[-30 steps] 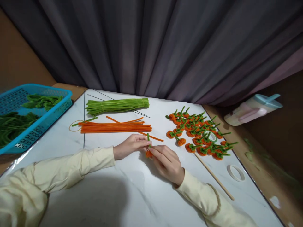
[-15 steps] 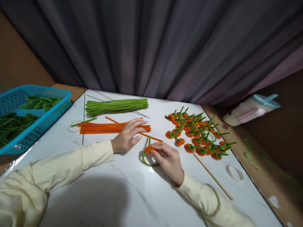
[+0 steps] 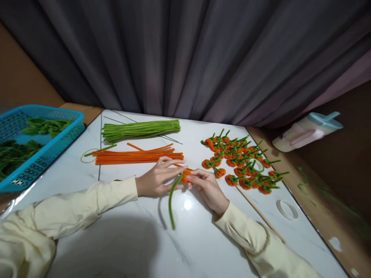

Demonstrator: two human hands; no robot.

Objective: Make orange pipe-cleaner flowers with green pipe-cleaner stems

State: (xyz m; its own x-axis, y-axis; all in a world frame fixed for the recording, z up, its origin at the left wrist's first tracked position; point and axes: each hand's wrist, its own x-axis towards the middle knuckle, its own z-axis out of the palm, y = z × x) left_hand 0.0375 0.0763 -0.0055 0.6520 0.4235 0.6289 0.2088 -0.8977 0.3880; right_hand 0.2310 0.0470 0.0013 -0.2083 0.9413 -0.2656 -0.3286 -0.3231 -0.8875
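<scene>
My right hand [image 3: 210,189] pinches a small orange pipe-cleaner pumpkin [image 3: 186,176] between thumb and fingers. From the pumpkin a long green pipe cleaner [image 3: 171,204] hangs down and curves toward me. My left hand [image 3: 160,177] is just left of the pumpkin, fingers stretched out and apart; whether its fingertips touch the pumpkin or the green pipe cleaner I cannot tell. Behind the left hand lies a bundle of orange pipe cleaners [image 3: 127,157], with a few loose ones about it. Farther back rests a bundle of green pipe cleaners [image 3: 142,129].
Many finished orange pumpkins with green stems [image 3: 232,160] are grouped at the right, a tape roll [image 3: 256,165] among them. A wooden stick [image 3: 261,214] and a white ring [image 3: 286,209] lie nearer. A blue basket [image 3: 55,148] stands left, a lidded cup [image 3: 307,132] right.
My right hand has raised and turned the pumpkin, so its green pipe cleaner now hangs down on the left. My left hand has moved right, close to it.
</scene>
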